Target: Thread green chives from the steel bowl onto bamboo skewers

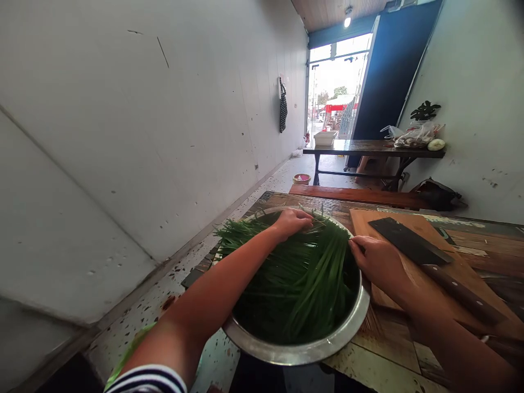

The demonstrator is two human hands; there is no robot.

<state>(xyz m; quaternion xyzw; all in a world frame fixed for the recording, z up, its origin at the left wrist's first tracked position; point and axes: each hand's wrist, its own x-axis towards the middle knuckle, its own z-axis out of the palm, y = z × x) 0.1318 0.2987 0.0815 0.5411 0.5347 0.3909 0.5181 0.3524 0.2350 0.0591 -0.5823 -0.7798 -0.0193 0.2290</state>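
Note:
A wide metal basin [282, 355] stands at the table's near edge, filled with long green garlic chives [315, 278]. My left hand [292, 222] reaches over the basin to its far side, fingers pinched together on the chives there. Pale thin strands show beside those fingertips, too small to tell apart. At the basin's right rim my right hand [376, 259] is closed, thumb and forefinger pinching the ends of a bunch of chives. Some chives hang over the left rim.
A wooden cutting board [417, 224] with a dark cleaver [413, 240] lies right of the basin, close to my right forearm. Thin sticks [371, 322] show beside the basin. Beyond are a bench [352, 195] and another table [360, 146] holding a white tub [325, 138] and bags.

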